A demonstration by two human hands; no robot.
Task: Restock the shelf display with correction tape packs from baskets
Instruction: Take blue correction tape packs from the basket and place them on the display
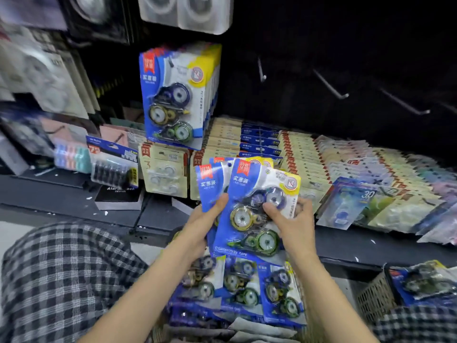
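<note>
Both hands, left hand [197, 227] and right hand [294, 226], hold a fanned stack of blue carded correction tape packs [249, 206] above more packs in a basket [237, 288]; behind, identical packs hang [176, 95] over the shelf [74, 194].

Left grip [201, 222]: my thumb lies up along the front, fingers curled behind, forearm bare.
Right grip [290, 220]: my thumb presses the front, fingers wrapped round the far edge.

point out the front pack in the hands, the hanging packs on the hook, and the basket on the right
front pack [249, 214], head view, blue card beside the middle reel
hanging packs [170, 95], head view, front pack's blister
basket [373, 293], head view, mesh side wall
</note>
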